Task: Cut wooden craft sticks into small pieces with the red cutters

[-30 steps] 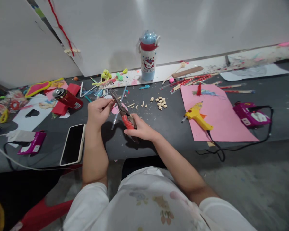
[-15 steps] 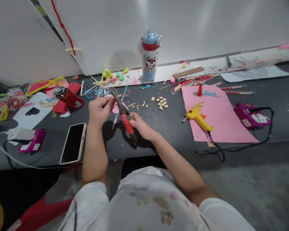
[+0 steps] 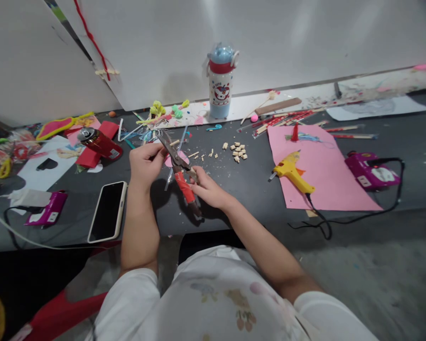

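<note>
My right hand (image 3: 206, 188) grips red-handled shears (image 3: 180, 174) over the dark table (image 3: 241, 189), the blades pointing up and left with the handles spread. My left hand (image 3: 145, 162) pinches a thin wooden stick (image 3: 174, 142) whose end lies between the blades. Several small cut wooden pieces (image 3: 237, 151) lie scattered on the table just beyond the hands.
A phone (image 3: 108, 211) lies to the left of my arm. A yellow glue gun (image 3: 291, 171) rests on pink paper (image 3: 319, 170) at the right, beside a purple box (image 3: 371, 171) with a black cord. A drinking bottle (image 3: 220, 81) stands at the wall; a red can (image 3: 99, 143) and craft scraps lie left.
The right hand has loosened on the shears and the handles have spread, so the blades have parted around the stick. The left hand has kept its pinch.
</note>
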A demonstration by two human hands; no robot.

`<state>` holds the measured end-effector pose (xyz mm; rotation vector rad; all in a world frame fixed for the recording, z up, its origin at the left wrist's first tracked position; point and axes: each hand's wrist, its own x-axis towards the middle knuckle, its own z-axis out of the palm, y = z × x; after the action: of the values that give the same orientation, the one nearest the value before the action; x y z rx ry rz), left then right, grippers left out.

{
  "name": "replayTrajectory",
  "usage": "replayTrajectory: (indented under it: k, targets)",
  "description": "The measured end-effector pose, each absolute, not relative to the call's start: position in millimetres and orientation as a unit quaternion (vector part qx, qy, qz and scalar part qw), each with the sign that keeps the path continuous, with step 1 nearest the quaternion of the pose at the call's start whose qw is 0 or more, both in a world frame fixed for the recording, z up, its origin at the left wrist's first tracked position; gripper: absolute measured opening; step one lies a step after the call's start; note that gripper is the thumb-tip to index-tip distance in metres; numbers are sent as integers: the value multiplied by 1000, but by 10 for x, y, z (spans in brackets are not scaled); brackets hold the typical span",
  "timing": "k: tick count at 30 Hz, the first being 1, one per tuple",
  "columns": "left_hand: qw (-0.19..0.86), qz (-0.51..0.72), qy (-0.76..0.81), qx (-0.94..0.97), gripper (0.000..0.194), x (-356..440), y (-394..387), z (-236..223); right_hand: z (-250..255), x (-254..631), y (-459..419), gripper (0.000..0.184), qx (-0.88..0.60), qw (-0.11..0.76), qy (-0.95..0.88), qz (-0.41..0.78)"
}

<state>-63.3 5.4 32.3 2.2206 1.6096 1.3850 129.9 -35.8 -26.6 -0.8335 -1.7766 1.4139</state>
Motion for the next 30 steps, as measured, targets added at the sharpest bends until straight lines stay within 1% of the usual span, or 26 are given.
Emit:
replayTrajectory:
  k: [11, 16, 23, 30]
  targets:
    - [41, 453, 518, 724, 28, -642, 51, 303, -241, 1308, -347, 41, -335, 352, -683, 546]
    - [43, 465, 512, 721, 27, -655, 63, 282, -285, 1284, -327, 35, -336, 366, -675, 545]
    - [41, 472, 503, 723, 27, -646, 64, 294, -267, 1281, -330, 36, -337, 364, -680, 540]
    - [39, 463, 515, 721, 22, -646, 60, 310, -271, 1287, -332, 37, -340, 360, -682, 538]
